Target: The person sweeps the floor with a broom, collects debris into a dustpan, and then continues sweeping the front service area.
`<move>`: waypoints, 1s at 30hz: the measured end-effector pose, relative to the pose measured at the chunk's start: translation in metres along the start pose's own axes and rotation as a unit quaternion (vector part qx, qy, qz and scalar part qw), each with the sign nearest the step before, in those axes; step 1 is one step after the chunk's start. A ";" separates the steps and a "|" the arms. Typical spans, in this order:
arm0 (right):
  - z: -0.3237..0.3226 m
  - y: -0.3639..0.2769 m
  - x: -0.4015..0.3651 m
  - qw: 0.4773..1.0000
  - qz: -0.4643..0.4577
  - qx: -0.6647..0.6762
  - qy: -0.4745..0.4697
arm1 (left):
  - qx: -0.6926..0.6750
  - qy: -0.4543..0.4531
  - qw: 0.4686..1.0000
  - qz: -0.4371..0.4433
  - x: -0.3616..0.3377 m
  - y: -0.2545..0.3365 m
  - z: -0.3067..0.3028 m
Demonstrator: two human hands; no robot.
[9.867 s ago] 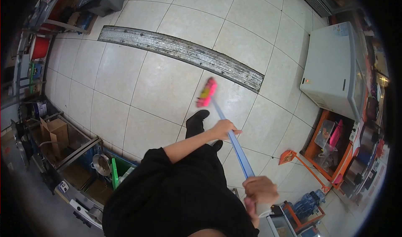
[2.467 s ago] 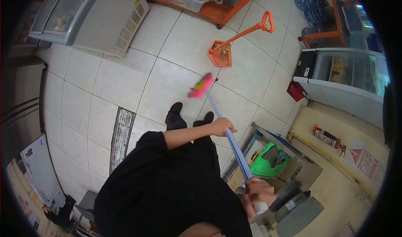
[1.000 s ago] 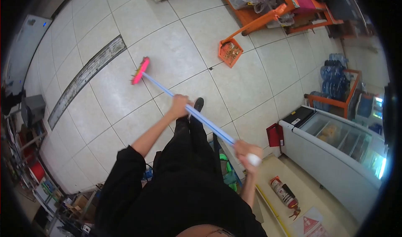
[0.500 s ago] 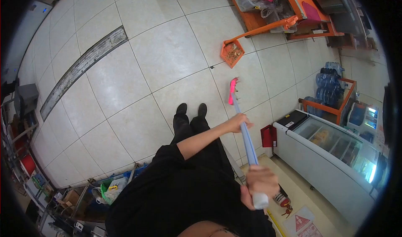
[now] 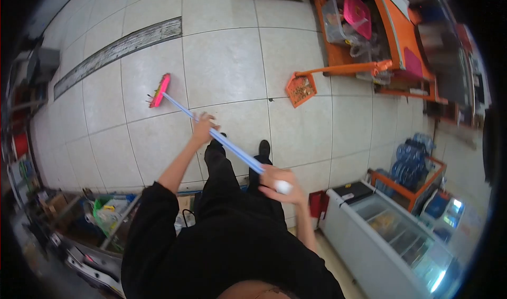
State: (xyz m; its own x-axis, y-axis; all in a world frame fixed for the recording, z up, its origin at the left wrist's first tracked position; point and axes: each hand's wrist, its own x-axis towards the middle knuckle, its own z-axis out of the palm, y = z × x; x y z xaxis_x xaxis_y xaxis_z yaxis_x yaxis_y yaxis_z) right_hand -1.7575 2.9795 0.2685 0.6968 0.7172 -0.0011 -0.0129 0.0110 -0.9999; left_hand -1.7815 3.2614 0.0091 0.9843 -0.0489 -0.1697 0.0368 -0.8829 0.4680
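A broom with a pink head (image 5: 162, 90) and a blue-and-white striped pole (image 5: 235, 150) reaches across in front of me. Its bristles face left on the tiled floor. My left hand (image 5: 204, 128) is wrapped round the middle of the pole. Near the pole's white end cap, my right hand (image 5: 281, 182) grips the top, slightly blurred. An orange dustpan (image 5: 302, 90) with brown debris in it lies on the floor right of the broom head, its long orange handle stretching right.
An orange shelf unit (image 5: 393, 27) holding plastic boxes stands at the upper right. A glass-topped freezer (image 5: 391, 241) and large water bottles (image 5: 409, 159) are at the right. A dark metal strip (image 5: 124, 48) crosses the floor. Cluttered shelving (image 5: 68, 214) lines the lower left.
The broom head has swung far left, away from the dustpan side. Both hands have moved left and up in view with the pole still held. The view has turned somewhat.
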 end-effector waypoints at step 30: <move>0.100 0.047 -0.009 0.982 -0.030 0.041 -0.181 | -0.070 -0.012 0.990 -0.120 -0.183 -0.083 0.055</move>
State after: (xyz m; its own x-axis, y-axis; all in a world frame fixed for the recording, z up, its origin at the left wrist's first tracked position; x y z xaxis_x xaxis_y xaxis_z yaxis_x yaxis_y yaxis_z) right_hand -1.8362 3.0433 0.2231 0.3974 0.9142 0.0796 -0.0472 0.1069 -0.9931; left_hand -1.9745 3.3180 -0.0460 0.9398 0.1430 -0.3103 0.2950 -0.7975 0.5263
